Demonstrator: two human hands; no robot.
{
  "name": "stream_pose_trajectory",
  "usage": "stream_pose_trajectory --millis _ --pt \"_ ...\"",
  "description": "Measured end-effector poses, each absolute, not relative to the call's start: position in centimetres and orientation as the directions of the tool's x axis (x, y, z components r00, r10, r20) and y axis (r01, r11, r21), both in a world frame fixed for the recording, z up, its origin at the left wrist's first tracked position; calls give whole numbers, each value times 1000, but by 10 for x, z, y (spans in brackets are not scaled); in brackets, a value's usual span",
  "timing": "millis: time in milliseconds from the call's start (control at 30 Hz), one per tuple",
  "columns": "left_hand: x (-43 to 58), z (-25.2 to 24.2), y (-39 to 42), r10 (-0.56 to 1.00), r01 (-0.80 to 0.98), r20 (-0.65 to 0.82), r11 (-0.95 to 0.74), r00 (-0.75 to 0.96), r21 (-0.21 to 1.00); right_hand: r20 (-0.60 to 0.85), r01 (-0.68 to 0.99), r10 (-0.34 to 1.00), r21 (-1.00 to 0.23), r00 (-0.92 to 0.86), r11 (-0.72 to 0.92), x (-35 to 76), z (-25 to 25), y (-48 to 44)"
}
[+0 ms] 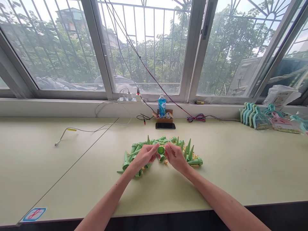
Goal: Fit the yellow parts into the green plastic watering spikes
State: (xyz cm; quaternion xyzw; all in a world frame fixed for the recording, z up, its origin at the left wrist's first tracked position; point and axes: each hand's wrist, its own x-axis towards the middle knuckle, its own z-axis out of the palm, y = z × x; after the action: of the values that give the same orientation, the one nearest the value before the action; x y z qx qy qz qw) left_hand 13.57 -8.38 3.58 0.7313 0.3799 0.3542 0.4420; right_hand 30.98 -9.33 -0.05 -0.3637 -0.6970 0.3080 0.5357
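Both hands meet over a heap of green cone-shaped plastic spikes (190,153) mixed with small yellow parts, lying in the middle of a pale green table (240,166). My left hand (144,156) and my right hand (175,156) each pinch one side of a green ring-ended plastic piece (161,150), held just above the heap with its round opening facing me. The fingers of both hands are curled closed on it.
A black phone (165,126) lies behind the heap, with a small cardboard box holding a blue-labelled bottle (162,106) behind it. A white cable (81,130) trails at the left. Bagged teal and pink items (262,117) sit at the far right. A power strip (127,100) rests on the windowsill.
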Motion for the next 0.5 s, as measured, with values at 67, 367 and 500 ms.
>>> stream_pose_trajectory --millis 67,367,500 --pt "135 37 -84 861 232 167 -309 480 922 519 180 843 -824 -140 537 309 0 -93" --pt "134 38 -88 824 270 272 -444 497 854 466 243 881 -848 -77 470 309 1 -90" --pt "136 32 -87 805 252 329 -494 494 832 430 230 901 -872 -59 432 308 2 -90"
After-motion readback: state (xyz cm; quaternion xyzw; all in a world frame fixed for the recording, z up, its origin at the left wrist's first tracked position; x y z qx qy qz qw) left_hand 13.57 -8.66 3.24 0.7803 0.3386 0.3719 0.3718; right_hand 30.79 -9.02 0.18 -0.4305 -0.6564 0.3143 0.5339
